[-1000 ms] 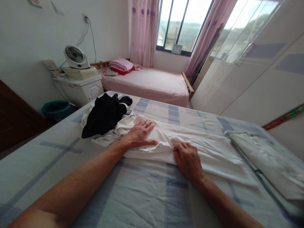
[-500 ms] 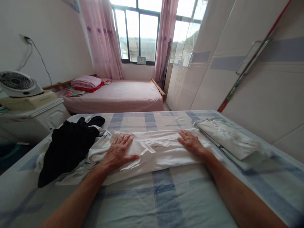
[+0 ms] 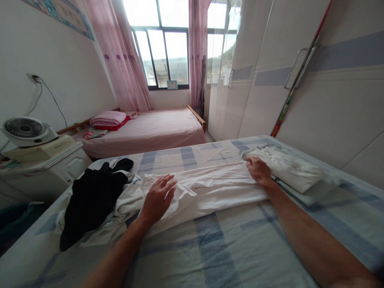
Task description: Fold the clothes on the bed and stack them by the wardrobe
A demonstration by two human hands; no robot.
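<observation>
A white garment [image 3: 213, 185], folded into a long strip, lies across the bed before me; a short white strap or flap sticks up near its middle. Over its left part is my left hand [image 3: 159, 198], fingers stretched and slightly lifted, holding nothing. My right hand [image 3: 258, 169] has its fingers curled over the far right end of the strip, and its fingertips are partly hidden. Close by on the right sits a stack of folded pale clothes [image 3: 288, 166]. Left of the strip, a black garment [image 3: 94, 196] is heaped on crumpled white clothing [image 3: 130, 200].
The bed has a blue-and-white checked sheet [image 3: 210, 248]. Beyond it stands a second bed [image 3: 159, 126] with a pink cover and folded bedding [image 3: 108, 118]. A fan [image 3: 27, 130] rests on a cabinet at left. A tall wardrobe [image 3: 270, 100] lines the right side.
My right hand has slid right from lying flat on the garment to its end, where the fingers curl. My left hand has lifted slightly and turned. The view has shifted a little.
</observation>
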